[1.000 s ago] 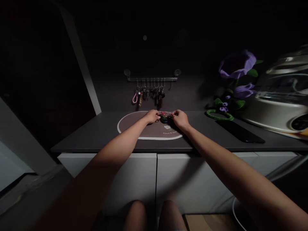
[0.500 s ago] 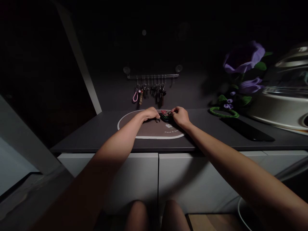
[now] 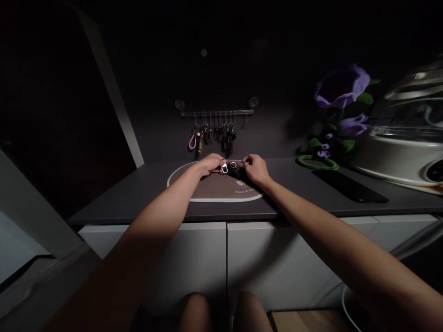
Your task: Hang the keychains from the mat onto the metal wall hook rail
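Note:
Over a brown oval mat [image 3: 207, 186] with a pale rim, both my hands are on a small dark bunch that looks like a keychain [image 3: 236, 170]. A shiny metal ring [image 3: 233, 164] shows on it. At its left end, the fingers of my left hand [image 3: 211, 164] are closed beside a bright metal clasp-like piece [image 3: 224, 168]. My right hand [image 3: 256, 169] pinches at the right end, its fingertips close together. Exactly what sits between those fingertips is too small and dark to make out.
Several keys [image 3: 228, 133] hang from a clear hook rail [image 3: 218, 112] on the dark wall, beside a pink loop [image 3: 192, 141]. To the right on the counter [image 3: 138, 193] are a black phone-like slab [image 3: 349, 186], purple flowers [image 3: 342, 92] and a cream appliance [image 3: 391, 152].
The metal piece by my left hand has turned and now catches bright light. The dark bunch has shifted slightly left, and a ring shows on it. The whole view has tilted slightly.

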Motion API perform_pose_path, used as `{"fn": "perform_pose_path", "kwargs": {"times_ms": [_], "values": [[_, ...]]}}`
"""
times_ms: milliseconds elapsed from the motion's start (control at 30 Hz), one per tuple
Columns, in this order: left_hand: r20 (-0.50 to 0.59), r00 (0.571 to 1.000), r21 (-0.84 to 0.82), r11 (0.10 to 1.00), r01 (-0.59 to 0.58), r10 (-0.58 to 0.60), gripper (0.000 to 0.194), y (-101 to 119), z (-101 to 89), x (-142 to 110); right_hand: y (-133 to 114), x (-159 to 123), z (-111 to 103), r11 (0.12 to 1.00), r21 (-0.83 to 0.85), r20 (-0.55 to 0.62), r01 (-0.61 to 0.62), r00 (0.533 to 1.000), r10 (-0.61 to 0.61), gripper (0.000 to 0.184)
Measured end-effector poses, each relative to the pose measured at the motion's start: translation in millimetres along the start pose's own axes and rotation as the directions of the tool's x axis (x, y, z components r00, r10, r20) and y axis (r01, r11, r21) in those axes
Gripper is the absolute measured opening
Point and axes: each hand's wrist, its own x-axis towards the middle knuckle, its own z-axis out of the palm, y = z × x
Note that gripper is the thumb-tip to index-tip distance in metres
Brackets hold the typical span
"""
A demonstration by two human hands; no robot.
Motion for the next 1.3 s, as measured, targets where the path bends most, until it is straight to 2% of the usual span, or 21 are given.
{"fn": "perform_pose_path", "kwargs": {"times_ms": [367, 733, 1033, 1167, 1300], "values": [[-0.185, 0.979, -0.195, 0.974, -0.116, 0.080, 0.012, 9.8, -0.5, -2.4, -0.5, -0.5, 0.5, 0.995, 0.032, -0.025, 0.099, 0.995, -0.098, 0.017], [-0.286, 0.938, -0.418, 0.855, -0.306, 0.196, 0.014, 16.1, -13.6, 4.9, -3.3, -1.3, -0.2, 0.993, 0.005, -0.004, 0.115, 0.993, -0.115, 0.016], [-0.233, 0.928, -0.546, 0.750, -0.373, 0.291, 0.015, 24.2, -10.5, -3.9, -8.7, -5.0, 3.1, 0.965, 0.042, -0.067, 0.259, 0.964, -0.256, 0.017], [-0.151, 0.924, -0.545, 0.750, -0.374, 0.351, 0.012, 24.6, -7.8, -7.0, -14.9, -6.3, 0.9, 0.943, 0.052, -0.149, 0.329, 0.936, -0.319, 0.021], [-0.061, 0.914, -0.521, 0.768, -0.372, 0.401, 0.009, 25.0, -5.0, -10.3, -21.0, -8.5, -2.5, 0.937, 0.063, -0.209, 0.342, 0.923, -0.323, 0.025]]}}
